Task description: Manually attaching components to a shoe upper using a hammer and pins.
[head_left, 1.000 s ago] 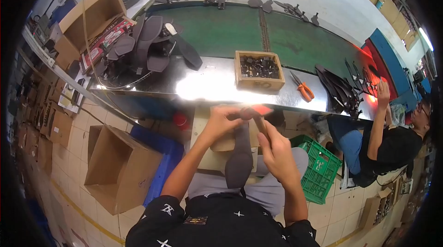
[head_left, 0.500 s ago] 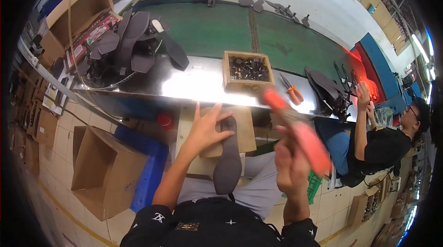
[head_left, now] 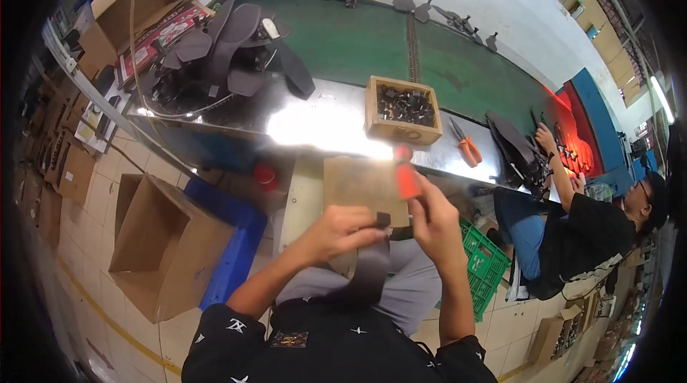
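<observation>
My left hand [head_left: 340, 234] is closed on a dark brown shoe sole [head_left: 368, 275], which hangs tilted above my lap. A small dark block-like end [head_left: 383, 220] sticks out past the fingers; whether it belongs to the sole is unclear. My right hand [head_left: 438, 222] grips a red tool, apparently a hammer [head_left: 406, 179], blurred and partly hidden by the fingers. The hammer is held up just beyond the sole, apart from it. In front of both hands lies a tan board [head_left: 351, 177] on a pale work surface [head_left: 304, 197].
A wooden box [head_left: 403, 132] of small dark parts and orange-handled pliers [head_left: 469, 148] rest on the metal ledge. Piled soles [head_left: 247, 32] lie left, more [head_left: 512, 143] right. Green belt [head_left: 343, 36] behind. Cardboard box [head_left: 168, 254] at left, green crate [head_left: 479, 261] and co-worker [head_left: 580, 240] at right.
The sole was lifted off the board toward me, and my left hand changed from spread fingers to a grip on it. The hammer moved left and turned more upright. The co-worker's hand reached forward.
</observation>
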The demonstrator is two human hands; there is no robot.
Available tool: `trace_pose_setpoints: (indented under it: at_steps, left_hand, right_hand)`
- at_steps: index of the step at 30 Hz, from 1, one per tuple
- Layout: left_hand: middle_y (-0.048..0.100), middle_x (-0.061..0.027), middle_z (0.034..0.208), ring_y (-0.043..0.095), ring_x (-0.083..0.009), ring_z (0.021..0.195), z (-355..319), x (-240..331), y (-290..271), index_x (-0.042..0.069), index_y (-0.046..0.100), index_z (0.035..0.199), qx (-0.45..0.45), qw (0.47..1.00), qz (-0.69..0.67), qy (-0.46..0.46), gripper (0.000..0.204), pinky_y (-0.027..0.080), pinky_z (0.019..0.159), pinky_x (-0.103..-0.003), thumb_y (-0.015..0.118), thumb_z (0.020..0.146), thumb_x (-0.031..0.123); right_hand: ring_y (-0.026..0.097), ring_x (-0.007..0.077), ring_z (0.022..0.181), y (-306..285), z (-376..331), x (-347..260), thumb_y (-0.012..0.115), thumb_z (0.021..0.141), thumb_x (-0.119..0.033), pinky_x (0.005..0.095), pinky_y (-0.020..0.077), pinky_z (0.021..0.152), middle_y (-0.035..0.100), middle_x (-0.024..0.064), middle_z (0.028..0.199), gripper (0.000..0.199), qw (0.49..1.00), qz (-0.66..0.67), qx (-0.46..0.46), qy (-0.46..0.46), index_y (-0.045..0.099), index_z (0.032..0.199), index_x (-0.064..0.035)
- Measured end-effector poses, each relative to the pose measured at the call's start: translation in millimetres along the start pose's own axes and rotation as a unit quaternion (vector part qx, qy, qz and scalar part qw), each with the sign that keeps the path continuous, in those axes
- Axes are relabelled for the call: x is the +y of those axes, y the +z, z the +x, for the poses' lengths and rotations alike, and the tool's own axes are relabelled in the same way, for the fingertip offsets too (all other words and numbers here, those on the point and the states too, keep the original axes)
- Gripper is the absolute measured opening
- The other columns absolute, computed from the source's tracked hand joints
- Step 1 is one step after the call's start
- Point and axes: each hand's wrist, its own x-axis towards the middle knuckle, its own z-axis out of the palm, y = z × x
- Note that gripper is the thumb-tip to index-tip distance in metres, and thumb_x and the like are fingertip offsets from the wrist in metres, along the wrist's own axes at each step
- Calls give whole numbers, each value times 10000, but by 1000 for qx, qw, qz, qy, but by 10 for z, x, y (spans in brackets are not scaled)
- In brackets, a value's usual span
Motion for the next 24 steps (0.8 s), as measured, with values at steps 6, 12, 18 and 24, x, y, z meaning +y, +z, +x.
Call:
trace_pose_setpoints:
  at_steps: [6,12,18,24]
  left_hand:
    - [508,-82,702,480,-134,649,-265,751,-17,-65,563,747,-6,972,-203,-117,298,377,586,-314,652,932,152]
    - [580,-85,801,555,-141,792,-301,833,99,-28,662,918,-60,961,-258,-74,269,426,726,-296,576,987,217]
    - [678,-72,917,608,-120,919,-283,925,227,-4,707,1020,-128,896,-399,-145,264,466,844,-269,592,984,231]
    - [690,-64,910,610,-109,909,-293,953,289,-7,725,973,-128,859,-446,-217,281,470,839,-263,613,974,250]
  right_hand:
    - [606,324,1109,143,-54,74,650,895,-186,397,488,921,565,153,1309,422,972,-124,-182,-88,577,1277,-22]
    - [575,355,1150,-64,-222,-336,644,941,-361,469,433,1008,626,210,1177,442,795,567,-216,-22,638,1130,38]
    - [577,354,1062,-51,-411,-462,630,931,-447,487,454,940,631,175,982,439,763,620,-176,34,614,963,-9]
    - [567,359,1075,40,-584,-430,622,906,-523,499,437,970,640,179,1005,527,743,652,-143,49,614,961,1]
